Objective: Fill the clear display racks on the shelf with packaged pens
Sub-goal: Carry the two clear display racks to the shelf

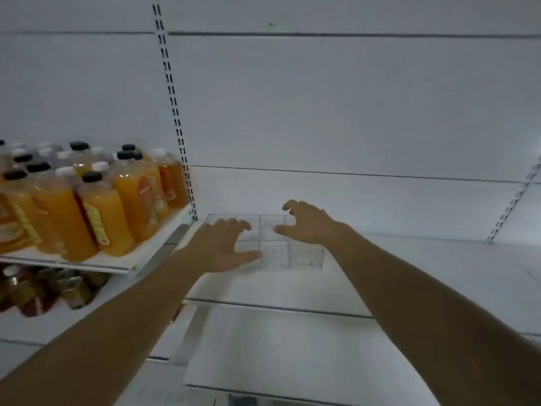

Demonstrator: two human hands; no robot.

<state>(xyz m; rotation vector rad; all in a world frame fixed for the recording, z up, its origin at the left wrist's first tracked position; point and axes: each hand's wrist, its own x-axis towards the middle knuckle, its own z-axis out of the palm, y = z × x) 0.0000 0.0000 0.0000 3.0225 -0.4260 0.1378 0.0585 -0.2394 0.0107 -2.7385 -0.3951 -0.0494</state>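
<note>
L to R, clock taken from the clear rack.

At 9 o'clock: orange juice bottles w/ black and white caps, packed tight on a tilted white side shelf. The tilt prob. feeds stock fwd. Under them, approx. 8 o'clock, dark glass jars, too dim to read. Not task items.

At 11 o'clock: the black-slotted white upright splits that bay from the working bay.

Left hand: fingers spread and slightly bent, nothing in it, over the rack's 9 o'clock side, thumb toward the front edge. Can't tell if it touches or only hovers.

Clear plastic display rack w/ square grid compartments: sits flat on the wide white shelf, close to the bay's left end and near the back panel. All compartments look bare. No packaged pens in view, so filling hasn't begun, by my reading.

Right hand: fingers loosely clawed, thumb apart, holding nothing, above the rack's 1 o'clock corner. Contact unclear.

One hand per side reads as squaring or seating the rack, since clear light plastic prob. slides easily on a smooth shelf.

At 3 o'clock, well apart: a second slotted upright ends the bay.
</note>
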